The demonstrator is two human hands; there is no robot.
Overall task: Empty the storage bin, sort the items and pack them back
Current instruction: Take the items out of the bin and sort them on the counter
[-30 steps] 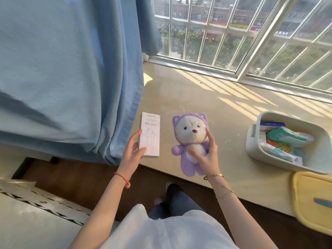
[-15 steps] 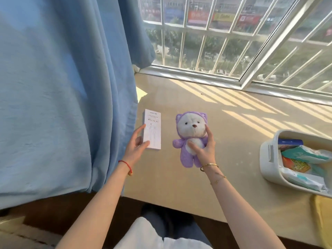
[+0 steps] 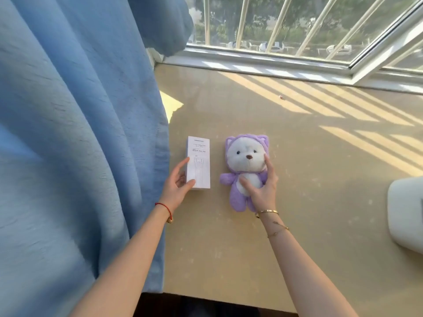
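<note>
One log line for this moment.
left hand holds white box | right hand grips plush bear | both on sill

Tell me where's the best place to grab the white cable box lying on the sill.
Probably across its long side edges, from above near the middle: the white cable box lies flat, narrow and stiff. The left hand already holds its near left corner.

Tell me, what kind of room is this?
Probably a bedroom or living room at home: a long blue fabric curtain, a beige stone window ledge under a white barred window.
</note>
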